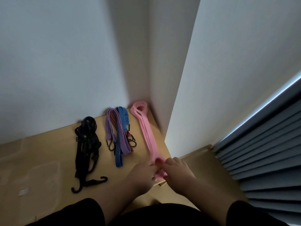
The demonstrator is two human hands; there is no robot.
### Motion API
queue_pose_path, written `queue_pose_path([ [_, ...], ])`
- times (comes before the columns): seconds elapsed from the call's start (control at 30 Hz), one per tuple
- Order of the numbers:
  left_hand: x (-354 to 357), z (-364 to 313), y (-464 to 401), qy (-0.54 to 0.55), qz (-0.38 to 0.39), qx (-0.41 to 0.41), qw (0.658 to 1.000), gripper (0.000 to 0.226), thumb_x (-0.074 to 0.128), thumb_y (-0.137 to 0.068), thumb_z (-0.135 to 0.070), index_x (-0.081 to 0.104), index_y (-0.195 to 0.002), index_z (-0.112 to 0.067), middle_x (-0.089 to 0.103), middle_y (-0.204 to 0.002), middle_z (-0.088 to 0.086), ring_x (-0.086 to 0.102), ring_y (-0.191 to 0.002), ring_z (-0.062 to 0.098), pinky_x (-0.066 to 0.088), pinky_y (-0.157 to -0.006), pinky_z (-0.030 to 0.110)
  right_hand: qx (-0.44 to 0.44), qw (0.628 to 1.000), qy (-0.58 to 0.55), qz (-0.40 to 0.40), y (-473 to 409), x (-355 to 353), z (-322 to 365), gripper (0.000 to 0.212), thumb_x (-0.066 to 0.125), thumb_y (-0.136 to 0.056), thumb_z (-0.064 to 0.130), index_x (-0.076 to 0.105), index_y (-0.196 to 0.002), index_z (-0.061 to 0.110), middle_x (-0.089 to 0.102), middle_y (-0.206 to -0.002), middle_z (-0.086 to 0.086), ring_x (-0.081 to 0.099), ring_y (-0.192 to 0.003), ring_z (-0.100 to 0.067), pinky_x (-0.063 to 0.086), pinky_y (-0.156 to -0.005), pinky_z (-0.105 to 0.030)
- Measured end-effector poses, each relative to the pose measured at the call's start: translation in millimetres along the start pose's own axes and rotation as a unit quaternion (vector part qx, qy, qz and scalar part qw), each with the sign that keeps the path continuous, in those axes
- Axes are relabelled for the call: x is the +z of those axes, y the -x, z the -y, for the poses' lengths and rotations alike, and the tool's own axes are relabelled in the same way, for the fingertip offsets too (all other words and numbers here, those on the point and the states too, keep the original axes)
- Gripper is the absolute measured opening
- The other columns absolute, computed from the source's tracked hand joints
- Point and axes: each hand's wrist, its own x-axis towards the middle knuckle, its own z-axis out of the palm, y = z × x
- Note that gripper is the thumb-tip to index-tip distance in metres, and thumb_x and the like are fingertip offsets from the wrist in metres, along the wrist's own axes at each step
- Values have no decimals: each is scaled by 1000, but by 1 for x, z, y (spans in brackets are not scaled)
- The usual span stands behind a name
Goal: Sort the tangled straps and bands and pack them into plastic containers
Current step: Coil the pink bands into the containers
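1. We see both hands at the near end of the pink bands [147, 136], which lie lengthwise on the wooden table [48, 154] by the wall corner.
2. Our left hand [143, 172] and right hand [176, 168] each pinch that end.
3. The striped cords [119, 136] lie just left, with the black straps [86, 147] farther left.

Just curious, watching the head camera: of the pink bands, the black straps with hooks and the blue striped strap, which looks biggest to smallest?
1. pink bands, longest
2. black straps, close behind; more bunched, so unsure
3. blue striped strap, smallest
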Motion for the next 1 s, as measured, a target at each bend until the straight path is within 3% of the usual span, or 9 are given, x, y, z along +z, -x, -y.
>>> queue_pose_path([
  [0.23, -3, -4, -3, 19, 4, -21, 1000, 18, 50, -99, -38, 59, -113, -30, 57, -109, -9, 47, -101, 11, 41, -91, 28, -24, 999, -44, -16, -4, -8, -1, 36, 53, -99, 38, 50, -135, 40, 50, -132, 7, 41, -120, -17, 37, -104, -34],
  [0.37, -15, -1, 4, 63, -54, -54, 995, 21, 44, -101, -37, 57, -114, -28, 53, -110, -11, 46, -100, 7, 40, -87, 26, -35, 992, -109, -61, -6, -22, -4, 30, 49, -100, 42, 60, -128, 38, 53, -129, 16, 40, -119, -10, 35, -105, -28],
  [0.43, -23, 1, 5, 78, -96, -78, 989, 25, 42, -100, -38, 57, -117, -28, 53, -116, -11, 45, -104, 5, 41, -93, 29, -38, 987, -119, -101, -11, -34, -4, 28, 48, -101, 41, 65, -123, 35, 58, -125, 15, 44, -115, -8, 38, -102, -25],
  [0.53, -42, 4, 4, 181, -142, -131, 964, 25, 48, -95, -48, 58, -110, -31, 57, -106, -14, 54, -96, 1, 51, -88, 30, -78, 975, -124, -165, -23, -56, 1, 27, 49, -103, 35, 70, -118, 27, 67, -115, 10, 54, -105, -8, 38, -93, -18],
  [0.6, -63, 1, 8, 250, -160, -130, 946, 15, 57, -95, -38, 58, -105, -27, 61, -101, -10, 59, -91, 3, 53, -81, 27, -107, 965, -137, -199, -31, -76, 7, 24, 53, -102, 30, 73, -114, 24, 71, -108, 8, 59, -100, -11, 38, -87, -17],
  [0.67, -80, 3, 12, 293, -202, -110, 928, 9, 62, -94, -28, 63, -103, -28, 65, -98, -11, 63, -92, 3, 54, -87, 31, -137, 949, -153, -239, -38, -98, 14, 20, 57, -99, 25, 74, -109, 21, 71, -100, 5, 60, -93, -13, 39, -81, -17],
  [0.8, -109, 5, 18, 325, -281, -113, 896, 38, 65, -94, -13, 55, -112, -45, 60, -106, -26, 57, -105, -8, 44, -97, 12, -203, 910, -177, -316, -46, -154, 36, 20, 57, -97, 24, 74, -105, 14, 68, -92, 1, 57, -87, -12, 39, -77, -14],
  [0.93, -147, -3, 24, 328, -336, -101, 877, 45, 71, -91, -18, 48, -106, -54, 53, -106, -44, 46, -108, -26, 38, -98, 10, -243, 883, -223, -333, -42, -218, 61, 15, 59, -100, 17, 74, -102, 16, 60, -88, 19, 53, -88, 6, 37, -76, -3],
  [1.0, -161, -1, 28, 326, -378, -96, 861, 37, 72, -89, -27, 52, -110, -51, 58, -112, -38, 51, -113, -16, 42, -101, 18, -253, 871, -246, -341, -37, -245, 73, 16, 58, -101, 19, 74, -101, 19, 58, -89, 23, 54, -89, 8, 39, -73, -5],
])
